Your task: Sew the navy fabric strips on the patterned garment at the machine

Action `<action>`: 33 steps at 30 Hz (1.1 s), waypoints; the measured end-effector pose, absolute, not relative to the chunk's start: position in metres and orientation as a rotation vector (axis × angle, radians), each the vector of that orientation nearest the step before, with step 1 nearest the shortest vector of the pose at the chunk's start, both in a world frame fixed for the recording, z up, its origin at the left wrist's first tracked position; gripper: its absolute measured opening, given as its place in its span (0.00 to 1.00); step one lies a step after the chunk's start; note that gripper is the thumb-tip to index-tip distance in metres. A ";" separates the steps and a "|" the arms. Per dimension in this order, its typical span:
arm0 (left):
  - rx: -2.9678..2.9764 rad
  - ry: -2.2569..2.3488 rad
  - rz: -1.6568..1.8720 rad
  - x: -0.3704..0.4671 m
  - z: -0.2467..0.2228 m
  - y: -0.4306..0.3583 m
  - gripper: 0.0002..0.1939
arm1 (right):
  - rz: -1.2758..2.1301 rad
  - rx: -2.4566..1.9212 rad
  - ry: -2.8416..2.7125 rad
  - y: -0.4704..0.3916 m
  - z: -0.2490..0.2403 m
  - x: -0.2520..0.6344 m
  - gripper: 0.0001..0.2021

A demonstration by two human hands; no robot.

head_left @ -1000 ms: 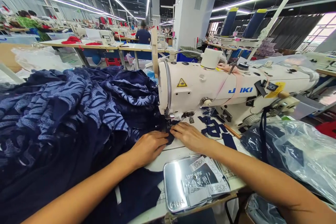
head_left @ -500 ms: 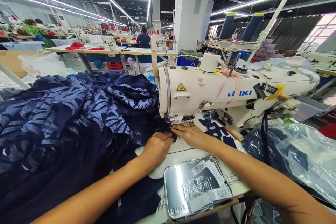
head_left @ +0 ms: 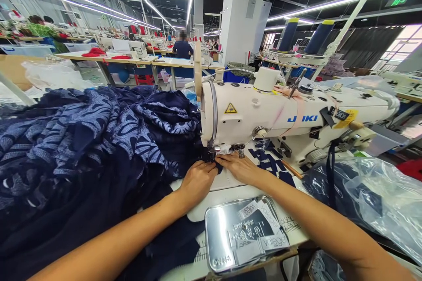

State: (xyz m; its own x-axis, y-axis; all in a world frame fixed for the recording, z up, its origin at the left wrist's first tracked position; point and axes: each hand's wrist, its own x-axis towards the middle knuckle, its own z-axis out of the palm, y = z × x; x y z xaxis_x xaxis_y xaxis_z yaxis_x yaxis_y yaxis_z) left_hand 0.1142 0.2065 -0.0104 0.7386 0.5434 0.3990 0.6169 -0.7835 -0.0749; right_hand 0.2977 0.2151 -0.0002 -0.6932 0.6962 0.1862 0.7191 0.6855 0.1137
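A white sewing machine [head_left: 250,107] stands across the table, its needle area low at the left end of the head. Just in front of the presser foot, my left hand [head_left: 198,180] is closed on navy fabric [head_left: 218,168], knuckles up. My right hand [head_left: 239,168] lies close beside it, fingers together and pressed on the same fabric, their tips near the foot. The machine and my fingers hide the stitching spot. A large heap of navy garments with a light blue leaf-like pattern [head_left: 128,140] spreads left of the machine.
A metal tin lid [head_left: 217,239] holding printed labels [head_left: 273,241] lies near the front edge. Small navy fabric pieces [head_left: 272,162] are scattered under the machine arm. A clear plastic bag [head_left: 392,197] sits at the right. Thread cones [head_left: 288,35] stand behind; another person [head_left: 183,48] sits farther back.
The view has shifted slightly. Both hands stay at the presser foot on the navy fabric, with little visible movement.
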 end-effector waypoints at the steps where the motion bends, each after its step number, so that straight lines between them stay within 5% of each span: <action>1: -2.729 -0.913 -0.533 0.114 -0.011 0.207 0.08 | -0.273 -1.173 -2.762 0.215 0.000 0.298 0.23; 20: -2.936 -0.928 -0.521 0.085 0.006 0.214 0.18 | -0.310 -1.134 -2.613 0.207 -0.003 0.291 0.13; 33: -2.810 -0.928 -0.402 0.089 0.006 0.217 0.15 | -0.045 -0.955 -2.443 0.207 -0.011 0.290 0.11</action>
State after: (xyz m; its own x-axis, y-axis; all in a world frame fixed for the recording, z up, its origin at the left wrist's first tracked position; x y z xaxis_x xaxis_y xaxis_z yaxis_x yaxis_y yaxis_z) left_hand 0.0894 0.2167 0.0062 0.7719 0.5606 0.2999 0.6023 -0.7958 -0.0624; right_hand 0.2900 0.2065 -0.0109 -0.6207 0.6253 0.4730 0.6421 0.7516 -0.1510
